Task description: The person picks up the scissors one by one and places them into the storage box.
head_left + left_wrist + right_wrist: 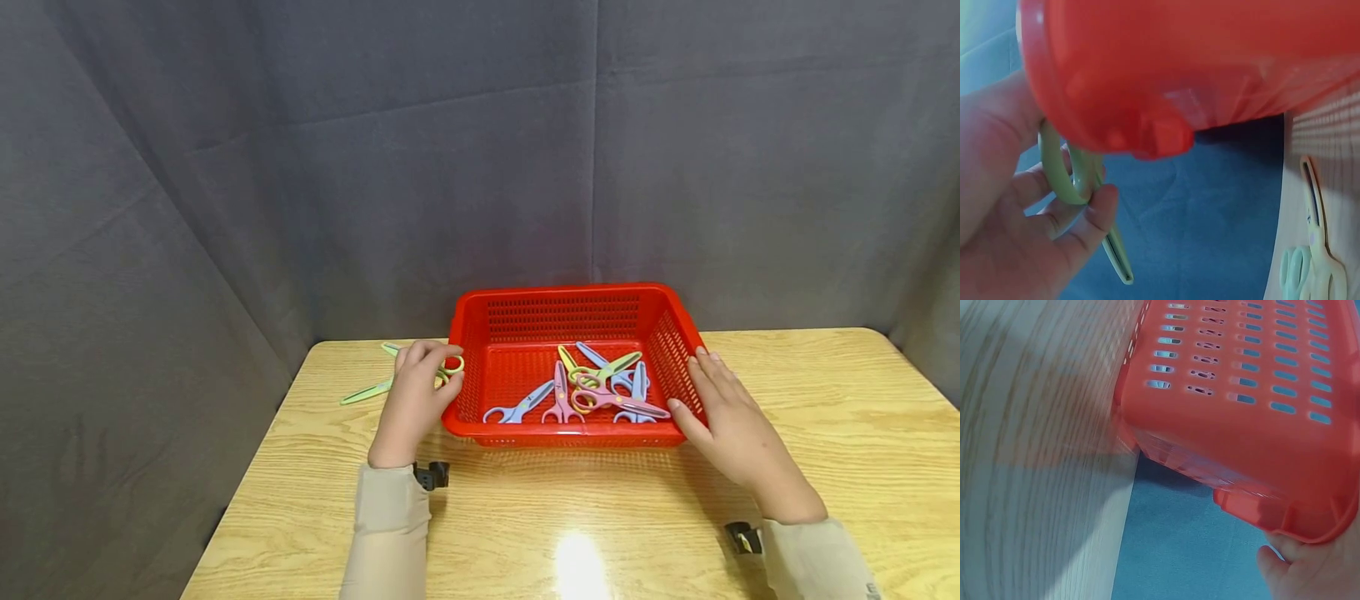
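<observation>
My left hand [420, 392] pinches a pair of light green scissors [1082, 178] by a finger loop, right beside the basket's left rim. In the left wrist view their blade end points down past the fingertips. My right hand [731, 425] rests with straight fingers on the right rim of a red plastic basket [570, 430]. Inside it, toward the right, lie several scissors: blue scissors [521, 407], upright pink scissors [560, 390], and more pink scissors [626, 403] crossing over green scissors [617, 367] and yellow scissors [566, 358].
On the wooden table [315, 483] left of the basket lie more scissors [367, 393], partly hidden by my left hand; the left wrist view shows yellowish scissors [1319, 250] beside a pale green handle [1295, 269]. A grey curtain [435, 183] hangs behind the table.
</observation>
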The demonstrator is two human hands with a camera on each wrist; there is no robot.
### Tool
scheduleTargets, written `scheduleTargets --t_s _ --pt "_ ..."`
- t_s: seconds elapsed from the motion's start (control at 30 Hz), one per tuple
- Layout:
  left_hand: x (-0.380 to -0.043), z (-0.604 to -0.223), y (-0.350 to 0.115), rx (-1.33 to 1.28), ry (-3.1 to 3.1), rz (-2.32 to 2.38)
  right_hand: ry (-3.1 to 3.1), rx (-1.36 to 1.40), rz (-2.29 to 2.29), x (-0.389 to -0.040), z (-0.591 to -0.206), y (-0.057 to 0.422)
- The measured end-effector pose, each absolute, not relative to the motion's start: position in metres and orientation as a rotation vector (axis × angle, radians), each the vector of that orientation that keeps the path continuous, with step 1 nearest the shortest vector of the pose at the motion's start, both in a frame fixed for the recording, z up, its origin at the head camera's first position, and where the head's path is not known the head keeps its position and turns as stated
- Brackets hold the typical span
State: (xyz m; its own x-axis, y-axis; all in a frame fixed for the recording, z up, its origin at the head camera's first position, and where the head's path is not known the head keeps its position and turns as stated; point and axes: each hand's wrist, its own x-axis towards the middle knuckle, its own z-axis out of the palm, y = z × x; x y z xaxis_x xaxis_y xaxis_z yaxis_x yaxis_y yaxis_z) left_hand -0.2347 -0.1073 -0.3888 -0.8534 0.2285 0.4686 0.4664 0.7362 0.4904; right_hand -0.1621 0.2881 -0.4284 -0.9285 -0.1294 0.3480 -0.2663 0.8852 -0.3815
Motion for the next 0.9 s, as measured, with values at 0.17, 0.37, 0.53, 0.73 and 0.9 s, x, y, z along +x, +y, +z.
scheduleTargets --t_s 0.17,0.37,0.53,0.73,0.9 --pt "-0.233 -0.387 -0.099 -0.63 -2.529 -0.849 -2.737 0.292 0.62 -0.162 -0.426 0.288" --pt "-0.231 -0.387 -0.09 -0.723 -2.514 -0.807 -2.739 0.293 0.621 -0.162 -0.425 0.287" --pt "-0.23 -0.388 -0.084 -0.795 -2.507 -0.782 -2.743 0.293 0.626 -0.162 -0.425 0.287" --pt "-0.226 -0.387 -0.078 -0.857 -2.534 -0.769 -2.747 0.28 0.634 -0.161 -0.425 0.287" --pt "-0.223 -0.387 -0.074 -0.908 -2.551 -0.738 -2.743 0.291 0.633 -0.161 -0.426 0.287"
